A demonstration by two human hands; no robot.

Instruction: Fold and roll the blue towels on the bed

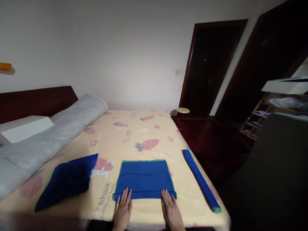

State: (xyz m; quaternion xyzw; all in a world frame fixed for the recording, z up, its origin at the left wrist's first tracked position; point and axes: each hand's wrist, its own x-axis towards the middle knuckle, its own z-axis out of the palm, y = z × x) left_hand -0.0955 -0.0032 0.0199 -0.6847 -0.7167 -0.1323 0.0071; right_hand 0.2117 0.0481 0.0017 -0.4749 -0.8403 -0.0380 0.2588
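Note:
A blue cloth with green edging (145, 175) lies spread on the bed, its near edge turned over into a narrow roll. My left hand (123, 205) rests on the left part of that roll, fingers stretched out. On the roll's right part lies my right hand (170, 205), also flat with fingers extended. To the right, along the bed's side, is a tightly rolled blue cloth (201, 180) with a green end. A crumpled, folded blue cloth (68, 179) sits to the left, apart from both hands.
The bed sheet (127, 141) has a carrot and rabbit print. A long grey rolled bedding piece (69, 118) and a white box (26, 128) lie by the headboard (36, 100). Beyond the bed's right edge stand a round stool (183, 110) and a rack (257, 118).

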